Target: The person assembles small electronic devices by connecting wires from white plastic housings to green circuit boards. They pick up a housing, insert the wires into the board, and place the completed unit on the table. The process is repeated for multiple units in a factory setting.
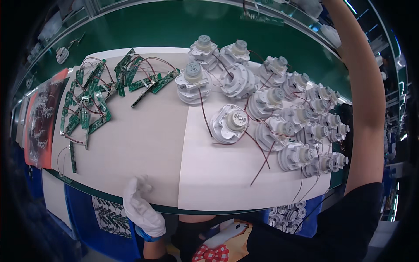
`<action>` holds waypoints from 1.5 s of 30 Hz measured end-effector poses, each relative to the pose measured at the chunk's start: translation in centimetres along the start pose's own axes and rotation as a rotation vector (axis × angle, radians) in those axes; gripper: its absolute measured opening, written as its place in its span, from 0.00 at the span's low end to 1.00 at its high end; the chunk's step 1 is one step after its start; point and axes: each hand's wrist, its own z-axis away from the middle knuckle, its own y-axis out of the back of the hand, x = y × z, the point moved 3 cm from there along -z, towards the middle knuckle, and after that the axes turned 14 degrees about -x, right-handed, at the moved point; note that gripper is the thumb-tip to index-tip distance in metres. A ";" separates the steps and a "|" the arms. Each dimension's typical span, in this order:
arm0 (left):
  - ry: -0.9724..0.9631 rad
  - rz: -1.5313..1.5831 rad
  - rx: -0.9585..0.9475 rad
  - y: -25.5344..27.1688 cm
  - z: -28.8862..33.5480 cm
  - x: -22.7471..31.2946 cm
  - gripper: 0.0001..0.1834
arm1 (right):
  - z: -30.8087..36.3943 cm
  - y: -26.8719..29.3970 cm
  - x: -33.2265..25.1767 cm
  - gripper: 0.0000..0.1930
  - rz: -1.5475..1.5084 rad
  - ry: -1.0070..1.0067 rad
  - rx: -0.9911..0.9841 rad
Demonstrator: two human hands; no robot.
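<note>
My left hand (143, 208), in a white glove with a blue band at the wrist, rests at the table's near edge. Its fingers are loosely bent and apart, and nothing shows in them. My bare right forearm (367, 87) reaches up along the right side; the hand itself is beyond the top of the picture. Many white round motor units (230, 124) with trailing thin wires are grouped on the right half of the table. To the left lies a loose pile of narrow green circuit boards (91, 98) joined by wires.
White sheets (144, 144) cover the green table. A red-orange sheet under clear plastic (41, 122) lies at the left edge. Blue bins (87, 222) below the near edge hold boards on the left and white parts (286, 216) on the right. Another board (262, 18) lies beyond the sheets.
</note>
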 end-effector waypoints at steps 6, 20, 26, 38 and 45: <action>0.111 -0.189 -0.012 0.8 0.9 0.7 0.24 | 2.6 -14.9 11.3 0.33 0.451 -0.118 -0.366; 0.123 -0.982 -0.570 0.9 -21.0 -0.2 0.15 | 12.5 -8.6 3.6 0.23 -0.257 0.164 -0.341; 0.304 -0.855 -0.870 -0.1 -19.9 0.1 0.17 | 26.2 1.7 -7.1 0.05 -0.361 0.357 -0.812; 0.090 -1.069 -0.699 -0.7 -3.5 5.2 0.08 | 31.6 -2.4 -5.9 0.10 -0.610 -0.049 -1.165; 0.264 -0.600 -0.728 0.9 -5.0 3.0 0.14 | 34.1 -1.8 -7.5 0.08 -1.507 -0.792 -1.483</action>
